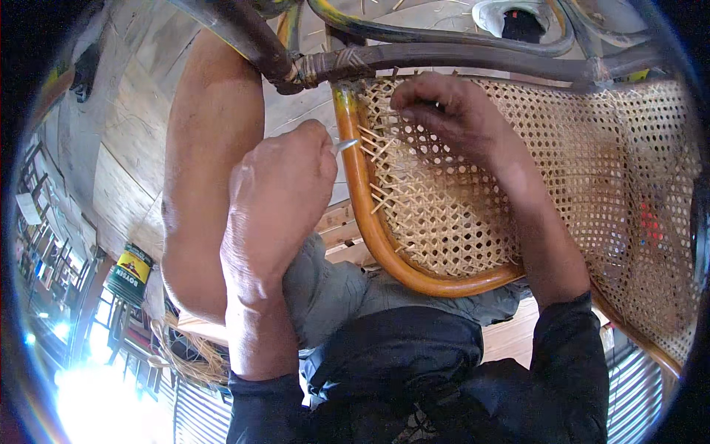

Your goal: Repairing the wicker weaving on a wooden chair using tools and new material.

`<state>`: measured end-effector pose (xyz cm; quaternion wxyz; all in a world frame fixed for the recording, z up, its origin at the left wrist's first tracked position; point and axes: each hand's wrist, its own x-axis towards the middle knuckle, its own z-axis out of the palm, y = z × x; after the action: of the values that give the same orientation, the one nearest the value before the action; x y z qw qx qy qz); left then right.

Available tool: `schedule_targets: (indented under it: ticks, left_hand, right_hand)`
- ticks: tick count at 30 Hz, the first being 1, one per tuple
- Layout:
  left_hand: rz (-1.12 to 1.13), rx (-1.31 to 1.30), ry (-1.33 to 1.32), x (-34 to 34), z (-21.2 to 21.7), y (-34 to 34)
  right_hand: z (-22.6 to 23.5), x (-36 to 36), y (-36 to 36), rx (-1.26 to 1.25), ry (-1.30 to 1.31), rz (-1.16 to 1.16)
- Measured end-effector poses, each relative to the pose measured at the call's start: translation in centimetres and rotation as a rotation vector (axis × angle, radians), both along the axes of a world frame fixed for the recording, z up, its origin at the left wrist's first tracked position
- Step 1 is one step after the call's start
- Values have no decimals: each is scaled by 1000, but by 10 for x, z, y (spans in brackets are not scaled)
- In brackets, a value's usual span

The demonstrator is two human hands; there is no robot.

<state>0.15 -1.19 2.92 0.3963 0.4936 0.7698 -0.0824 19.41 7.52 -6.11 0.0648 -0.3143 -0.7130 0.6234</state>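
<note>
While the left hand (277,192) is closed around a small metal tool (345,143) whose tip pokes out toward the orange rattan frame (367,222), the right hand (444,111) presses curled fingers onto the woven cane panel (458,214) — whether it pinches a strand, I cannot tell. Dark bent chair rails (444,63) cross above, a bare knee (211,170) crowds the left, and loose cane strands (188,351) lie on the wooden floor (126,170) below.

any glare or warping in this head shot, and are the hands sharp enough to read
Head view: strong white glare with a flare ring at lower left; fisheye bends the cane chair frame and darkens the corners; left hand and right hand on the woven cane panel are evenly lit and fairly sharp.
</note>
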Motion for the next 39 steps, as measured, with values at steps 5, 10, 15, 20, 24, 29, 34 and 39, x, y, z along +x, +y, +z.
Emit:
schedule_targets:
  ticks: [5, 10, 15, 20, 24, 29, 34, 39]
  left_hand:
    - [6, 12, -11, -2, 2, 0]
    - [36, 31, 3, -2, 9, 6]
    - [72, 149, 35, -8, 25, 10]
    - [78, 132, 11, -15, 26, 10]
    - [61, 187, 24, -19, 25, 9]
    - [-26, 282, 70, -21, 21, 8]
    - [-47, 223, 36, -11, 19, 12]
    - [-125, 197, -1, -5, 17, 7]
  right_hand:
    - [7, -7, 4, 56, -22, 124]
    - [2, -10, -1, 178, -7, 172]
    - [1, -9, 5, 14, -26, 98]
    - [0, -7, 11, -52, -39, 51]
    - [3, -12, -5, 204, -45, 319]
    - [4, -16, -8, 340, -104, 411]
    - [0, -12, -6, 305, -84, 343]
    - [5, -13, 0, -167, -7, 159]
